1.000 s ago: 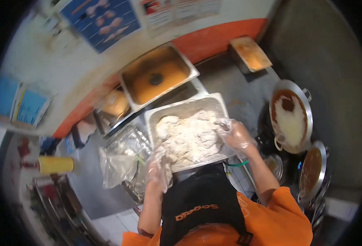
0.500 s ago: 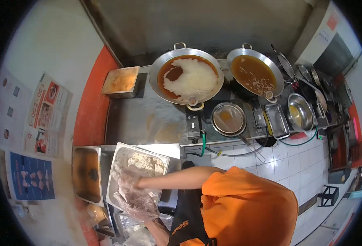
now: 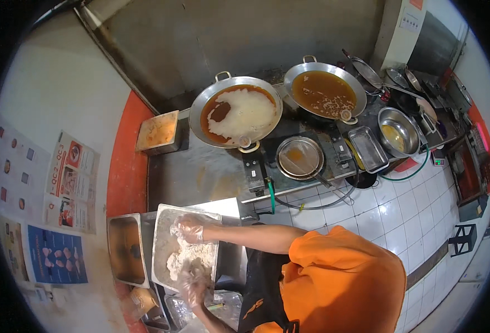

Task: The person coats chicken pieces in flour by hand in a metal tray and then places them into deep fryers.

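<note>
A rectangular steel pan (image 3: 157,261) of white flour holds a craggy pile of flour-coated pieces (image 3: 198,253) that look like chicken. Both my hands wear clear plastic gloves dusted with flour. At the pan's far side, my right hand (image 3: 190,228) has its fingers curled in over the edge of the pile. My left hand (image 3: 193,284) reaches across the near rim. Its floured fingers close against the nearer pieces, and their tips are partly lost in the flour.
Two large woks (image 3: 275,125) (image 3: 358,97) of brown oil stand on the counter; pale foam covers the left one. Nearby are a round strainer (image 3: 299,157), a steel bowl (image 3: 405,139) and an oblong tray (image 3: 368,150). Another deep pan (image 3: 120,250) sits left of the flour pan, and plastic bags lie below it.
The smeared hands have come apart and show more clearly: my right hand is at the far side, my left at the near side. The pieces now form a pile between them. The view has shifted.
</note>
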Available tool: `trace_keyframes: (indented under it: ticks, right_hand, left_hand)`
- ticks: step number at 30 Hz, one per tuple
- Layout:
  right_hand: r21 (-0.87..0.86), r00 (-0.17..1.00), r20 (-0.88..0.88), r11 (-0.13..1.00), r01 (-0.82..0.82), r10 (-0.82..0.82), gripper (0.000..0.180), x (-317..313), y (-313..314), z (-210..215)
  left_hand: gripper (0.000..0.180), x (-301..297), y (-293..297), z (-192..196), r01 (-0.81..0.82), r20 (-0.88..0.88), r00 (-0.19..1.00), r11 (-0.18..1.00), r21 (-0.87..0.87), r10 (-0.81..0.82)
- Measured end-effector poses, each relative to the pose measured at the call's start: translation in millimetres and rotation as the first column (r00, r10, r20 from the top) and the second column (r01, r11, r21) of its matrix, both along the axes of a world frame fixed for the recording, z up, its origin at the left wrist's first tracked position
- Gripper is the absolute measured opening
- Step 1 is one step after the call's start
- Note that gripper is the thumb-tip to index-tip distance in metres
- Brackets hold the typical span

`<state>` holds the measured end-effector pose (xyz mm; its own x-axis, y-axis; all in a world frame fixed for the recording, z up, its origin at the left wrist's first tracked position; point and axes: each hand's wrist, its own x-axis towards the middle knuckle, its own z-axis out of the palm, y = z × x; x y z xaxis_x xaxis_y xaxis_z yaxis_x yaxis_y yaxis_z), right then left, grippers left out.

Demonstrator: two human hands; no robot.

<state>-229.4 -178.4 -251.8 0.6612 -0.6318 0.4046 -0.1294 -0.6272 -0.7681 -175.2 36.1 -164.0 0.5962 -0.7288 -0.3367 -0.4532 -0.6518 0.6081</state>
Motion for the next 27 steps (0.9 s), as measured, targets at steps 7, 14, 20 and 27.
trace_keyframes:
  ticks: [7,14,20,27]
  right_hand:
    - [-0.145,0.696,-0.684,0.896,-0.42,0.216,0.03,19.4,8.1,51.7]
    - [-0.094,0.517,-0.825,0.846,-0.525,0.229,0.028,25.7,-10.0,42.0]
    - [-0.091,0.622,-0.742,0.882,-0.462,0.249,0.036,18.2,-13.3,84.8]
    - [0.329,0.764,-0.331,0.827,-0.457,0.554,0.032,5.1,-47.2,109.6]
  left_hand:
    - [0.025,62.5,45.3,-78.8,0.539,0.78,0.34,0.788,0.296,-0.526]
    - [0.028,65.0,33.8,-53.6,0.463,0.616,0.626,0.864,0.199,-0.478]
    - [0.047,60.1,74.1,7.0,0.182,0.534,0.843,0.969,-0.169,-0.065]
    - [0.046,56.2,81.1,0.8,-0.168,0.009,0.974,0.75,-0.64,0.227]
